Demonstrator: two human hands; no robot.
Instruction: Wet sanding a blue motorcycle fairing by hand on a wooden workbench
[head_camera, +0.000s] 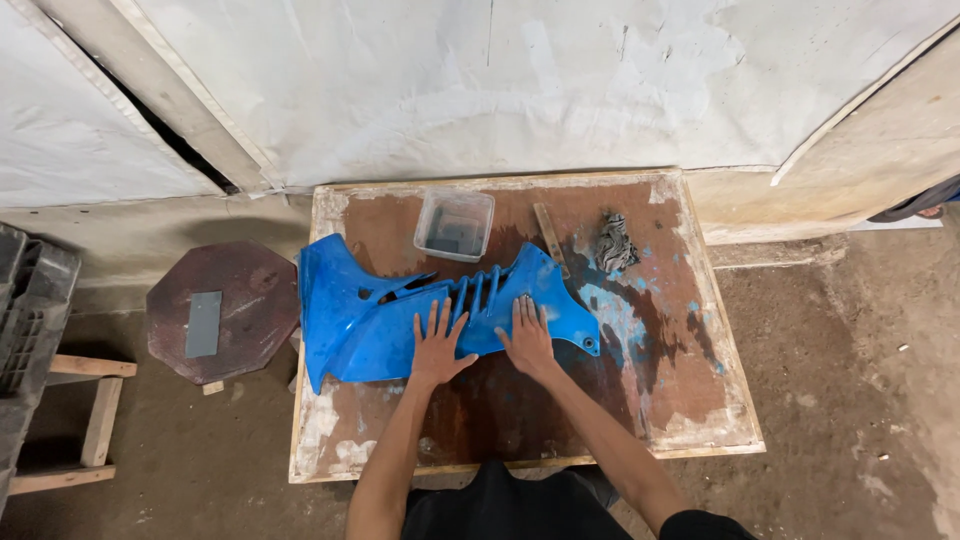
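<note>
Both hands lay flat, fingers spread, gripping nothing: the left hand (437, 346) pressed on the lower middle of the blue plastic panel (360, 320), and the right hand (527, 337) rested just beside it, on the panel's slotted part. That panel stretched across the left and middle of the wooden table (690, 400), its wide end hanging over the left edge. Behind it, touching or nearly so, stood a clear plastic tub (455, 222). A thin wooden stick (549, 238) and a grey crumpled rag (615, 244) lay near the far right corner. Left of the table, well apart, sat an octagonal stool (250, 300) with a grey rectangular sheet (203, 323) on top.
</note>
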